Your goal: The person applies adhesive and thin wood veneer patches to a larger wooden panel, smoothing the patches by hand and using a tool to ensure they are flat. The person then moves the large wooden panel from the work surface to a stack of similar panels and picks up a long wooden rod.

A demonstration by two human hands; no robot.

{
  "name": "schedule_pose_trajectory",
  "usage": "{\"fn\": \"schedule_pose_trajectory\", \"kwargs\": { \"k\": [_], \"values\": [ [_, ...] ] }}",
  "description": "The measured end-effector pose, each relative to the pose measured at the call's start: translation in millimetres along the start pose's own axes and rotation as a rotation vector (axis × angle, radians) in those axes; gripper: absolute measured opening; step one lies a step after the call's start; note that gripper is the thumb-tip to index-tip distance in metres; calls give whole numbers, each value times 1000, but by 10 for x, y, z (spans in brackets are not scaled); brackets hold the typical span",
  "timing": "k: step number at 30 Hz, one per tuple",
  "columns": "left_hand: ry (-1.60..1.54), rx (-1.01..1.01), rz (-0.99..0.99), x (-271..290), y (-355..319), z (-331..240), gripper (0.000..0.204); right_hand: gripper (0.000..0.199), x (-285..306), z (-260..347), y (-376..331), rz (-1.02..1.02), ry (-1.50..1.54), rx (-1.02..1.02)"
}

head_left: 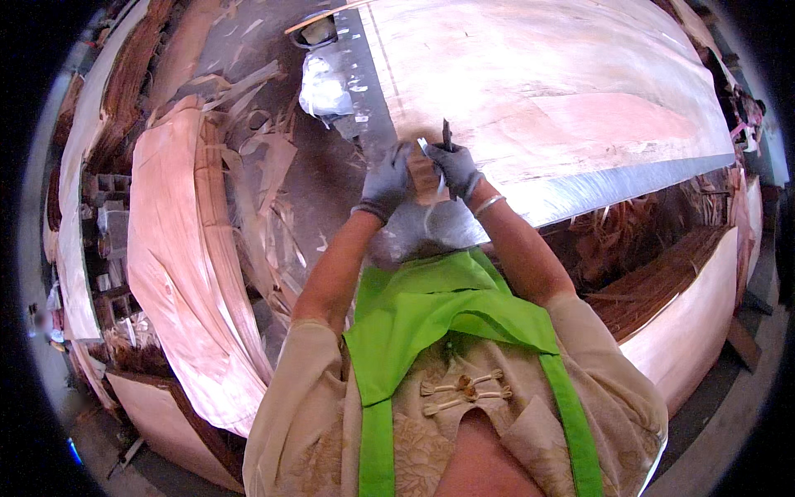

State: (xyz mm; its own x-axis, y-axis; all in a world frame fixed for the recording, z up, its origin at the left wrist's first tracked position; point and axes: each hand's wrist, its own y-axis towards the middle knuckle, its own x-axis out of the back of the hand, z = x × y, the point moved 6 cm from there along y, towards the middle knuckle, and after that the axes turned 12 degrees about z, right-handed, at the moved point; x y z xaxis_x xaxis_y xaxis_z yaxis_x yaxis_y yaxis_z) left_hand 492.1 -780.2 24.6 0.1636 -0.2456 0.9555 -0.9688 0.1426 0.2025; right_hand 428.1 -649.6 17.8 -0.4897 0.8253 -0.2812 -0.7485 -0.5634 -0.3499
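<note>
Beige shirt [306, 406] and bright green apron [443, 302] fill the lower centre of the frame, closest to my view. Beyond them, I see the worktop [580, 196], its grey metallic edge showing along a wide pale wood sheet [563, 91] that spreads across the upper right. Left of centre stands a tall pinkish stack of thin wood sheets [190, 257]; another stack [687, 306] curves at the lower right. White shiny bundle [325, 83] sits at the upper centre-left. Near the centre, I make out the left grip [386, 179], grey-gloved, fingers bent beside a brown piece [425, 174]; I cannot tell whether they pinch it. Right grip [455, 168], also gloved, is closed around a dark tool [447, 132] that points upward. Below the brown piece hangs a narrow whitish strip [430, 214].
</note>
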Motion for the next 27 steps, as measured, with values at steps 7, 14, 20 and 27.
{"fn": "schedule_pose_trajectory", "kwargs": {
  "k": [7, 14, 20, 27],
  "values": [
    [84, -160, 216, -149, 143, -82, 36, 22, 117, -286, 274, -29, -185, -190],
    [238, -273, 262, -126, 115, -174, 41, 31, 218, -289, -343, 115, -368, -334],
    [356, -269, 359, 86, 150, -375, 45, 16, -331, -598, -683, -49, -472, -418],
    [416, -246, 376, -182, 100, -183, 53, 10, -574, 130, -1328, 130, -596, 219]
  ]
}}
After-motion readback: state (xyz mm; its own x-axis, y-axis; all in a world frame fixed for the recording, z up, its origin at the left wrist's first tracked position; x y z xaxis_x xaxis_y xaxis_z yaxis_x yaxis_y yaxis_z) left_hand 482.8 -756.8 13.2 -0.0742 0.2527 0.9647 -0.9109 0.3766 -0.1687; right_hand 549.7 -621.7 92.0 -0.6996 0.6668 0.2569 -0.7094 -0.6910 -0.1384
